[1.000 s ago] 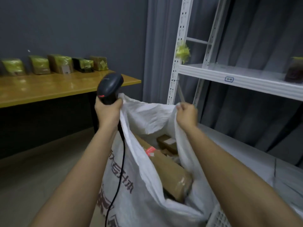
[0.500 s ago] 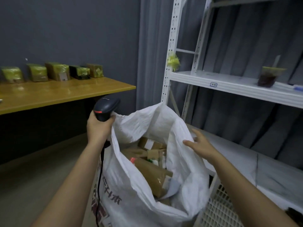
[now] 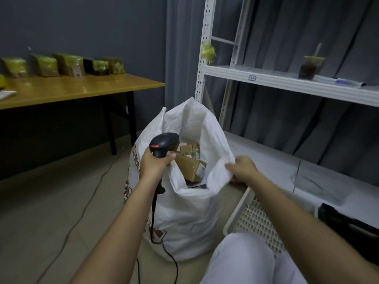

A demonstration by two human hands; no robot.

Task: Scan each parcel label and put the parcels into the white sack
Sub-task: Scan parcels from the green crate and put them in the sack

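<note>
The white sack point(image 3: 188, 203) stands on the floor in front of you, just left of the white rack point(image 3: 287, 83), its mouth gaping and its upper wall slumped in folds. It looks like thin woven plastic: soft, floppy, a little slick, with no rim of its own, so it will probably sag shut if you let go. Take it at the hem, with a bunched fold rather than a single layer.

Inside lie brown cardboard parcels point(image 3: 189, 162), some with pale labels showing. They look stiff and boxy, and together probably heavy enough that the sack is better dragged than lifted by one edge.

Your right hand point(image 3: 242, 169) pinches the near right edge of the mouth, fingers curled on a fold of the cloth. Your left hand point(image 3: 155, 162) is wrapped round the handle of the black scanner point(image 3: 163, 143) at the left rim; its cable point(image 3: 153, 214) hangs down the sack's front to the floor and could snag.

Far left, more wrapped parcels point(image 3: 61, 65) line the back of the wooden table point(image 3: 82, 89). An iced drink point(image 3: 310, 67) sits on the rack shelf, and a white slotted crate point(image 3: 254, 220) lies near right.
</note>
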